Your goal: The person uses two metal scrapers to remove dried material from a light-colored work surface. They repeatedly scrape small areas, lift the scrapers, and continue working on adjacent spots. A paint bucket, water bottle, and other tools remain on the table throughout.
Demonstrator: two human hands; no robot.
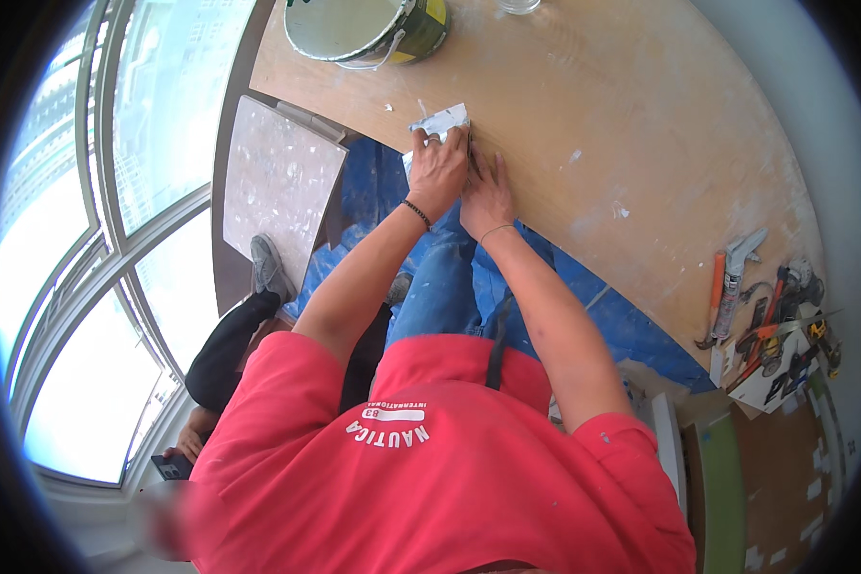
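Pressing down on a small crumpled white pad (pixel 442 121), the left hand (pixel 437 172) lies mostly flat with fingers curled over its near end, while the right hand (pixel 488 196) rests open just beside it, palm on the plywood counter (pixel 622 105); neither closes fully around anything. The pad sits near the counter's near edge, its long axis running roughly along that edge, the far tip pointing toward the paint bucket (pixel 368 29). Being so close to the edge, the pad could likely slip off onto the blue sheet (pixel 373 187) below if the hands push sideways. A seated person's dark trouser leg (pixel 225 349) and grey shoe (pixel 270 268) lie near the window (pixel 96 239).
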